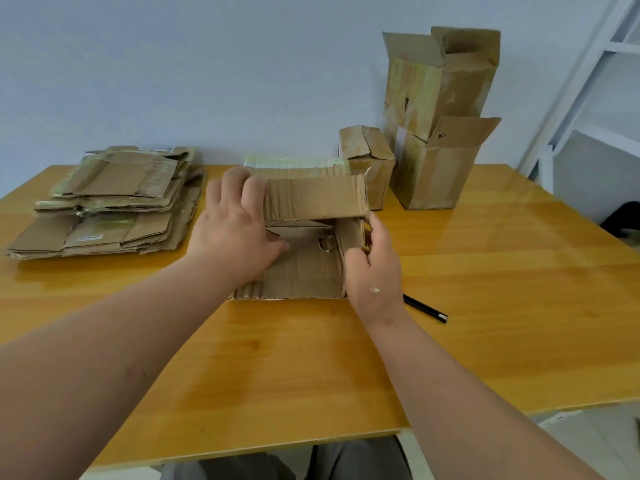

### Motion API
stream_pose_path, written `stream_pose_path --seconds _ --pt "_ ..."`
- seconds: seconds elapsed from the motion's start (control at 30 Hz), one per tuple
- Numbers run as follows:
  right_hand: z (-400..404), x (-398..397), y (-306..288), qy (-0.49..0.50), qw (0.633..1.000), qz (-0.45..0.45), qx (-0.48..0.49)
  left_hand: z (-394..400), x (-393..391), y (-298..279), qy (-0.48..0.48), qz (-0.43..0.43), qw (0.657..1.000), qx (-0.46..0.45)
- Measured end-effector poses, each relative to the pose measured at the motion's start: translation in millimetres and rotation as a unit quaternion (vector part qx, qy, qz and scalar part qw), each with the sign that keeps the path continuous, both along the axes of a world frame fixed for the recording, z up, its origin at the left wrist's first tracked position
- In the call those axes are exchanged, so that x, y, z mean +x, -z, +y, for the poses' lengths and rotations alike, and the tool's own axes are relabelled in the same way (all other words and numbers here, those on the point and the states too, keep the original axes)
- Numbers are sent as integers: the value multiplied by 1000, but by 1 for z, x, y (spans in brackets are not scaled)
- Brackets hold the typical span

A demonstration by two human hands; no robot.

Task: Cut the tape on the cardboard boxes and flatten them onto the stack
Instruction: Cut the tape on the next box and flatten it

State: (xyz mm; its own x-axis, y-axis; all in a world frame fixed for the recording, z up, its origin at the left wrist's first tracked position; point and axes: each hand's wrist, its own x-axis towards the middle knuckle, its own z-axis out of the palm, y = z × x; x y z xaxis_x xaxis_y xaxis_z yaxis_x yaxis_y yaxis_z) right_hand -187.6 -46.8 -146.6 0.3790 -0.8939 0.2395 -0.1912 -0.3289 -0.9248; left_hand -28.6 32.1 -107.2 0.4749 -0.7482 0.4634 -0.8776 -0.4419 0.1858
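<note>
Box in hand: an opened cardboard box point(304, 237) lies at mid-counter, its near flap spread flat toward the person and a far flap standing up across its width.
Long axis: runs left to right, parallel to the near counter point(311, 368) edge.
Left hand point(235, 230): fingers curled over the left end of the raised flap, thumb down inside the box; it grips that end.
Right hand point(374, 265): fingers pinch the short right side wall at its top edge.
Key relation: the box sits between the two hands, each holding one end; neither hand has to reach.
Stack point(110, 206): flattened boxes lie at the far left, well apart from the box and on the left hand's side.
Judgement: collapsing comes next, then a leftward carry.
Cutter: a dark pen-like tool point(427, 310) lies just beside the right wrist, untouched.
Remaining: upright boxes point(436, 133) stand at the far right.
</note>
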Motion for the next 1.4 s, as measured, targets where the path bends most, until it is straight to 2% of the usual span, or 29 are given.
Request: stream_pose_path --seconds 0.07,0.13,0.2,0.53,0.73,0.83,1.0,1.13,1.23,1.3,1.37,1.4 --pt "-6 -7 -1 -2 997 -56 60 -1 3 2 5 4 1000 -3" --pt "-13 -11 -3 -11 979 -124 162 0 6 1 21 22 1000 5" --pt "-15 -11 -4 -14 962 -163 219 3 10 -2 42 51 998 11" --pt "-15 -5 -2 -13 906 -268 328 22 28 -14 122 128 982 69" --pt "-15 -9 -6 24 881 -307 359 27 32 -27 141 106 974 145" --pt "-12 -8 -5 24 873 -309 377 31 35 -32 127 115 974 148" --pt "-3 -17 -15 -80 817 -345 455 38 42 -32 103 157 970 153" --pt "2 -25 -11 -170 797 -321 483 42 34 -29 102 107 965 217" --pt "7 -28 -7 -225 797 -283 483 40 22 -28 94 95 956 261" --pt "10 -33 -9 -253 810 -239 471 37 17 -27 79 83 951 288" --pt "9 -38 -12 -232 864 -139 425 37 14 -27 55 80 945 311" --pt "8 -40 -14 -189 910 -60 365 39 14 -28 45 83 939 329"
